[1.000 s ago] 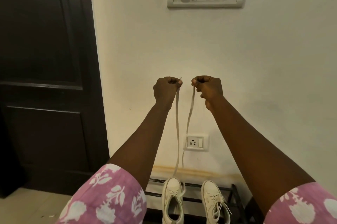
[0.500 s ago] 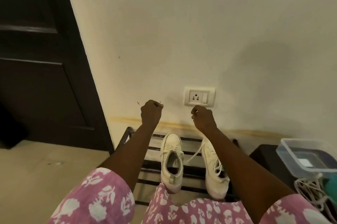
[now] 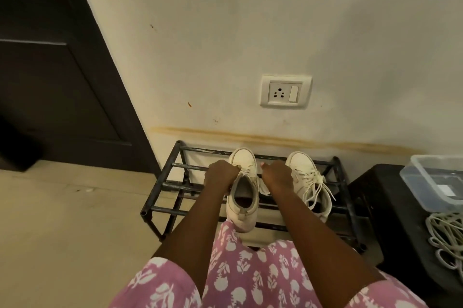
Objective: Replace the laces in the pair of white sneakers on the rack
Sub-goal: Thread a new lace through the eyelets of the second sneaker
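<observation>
From my remote seat I take the black metal rack (image 3: 175,166) as the anchor for everything. It stands against the wall, and both white sneakers sit on its top bars, toes toward the wall. The open sneaker (image 3: 241,208) lies near the middle of the rack, its heel hanging over the rack's front edge above the pink floral garment (image 3: 250,272). The tied sneaker (image 3: 309,179) sits toward the rack's right end, its bow loose and spread over the opening.

Both hands are over the rack at the open sneaker's throat. The left hand (image 3: 220,173) touches that shoe's left side, fingers curled tight and pinching the lace (image 3: 247,170) at the eyelets. The right hand (image 3: 276,176) is between the two sneakers, also a closed fist with the thumb pressed on top (a pale strip of lace trails under it, though I can't see the pinch itself clearly).

Above the rack a wall socket (image 3: 285,91) is set in the wall. Left of the rack is a dark door (image 3: 50,69). Right of the rack, a clear plastic tub (image 3: 426,177) rests on a black surface, with a heap of spare white laces (image 3: 446,240) just in front of it.
</observation>
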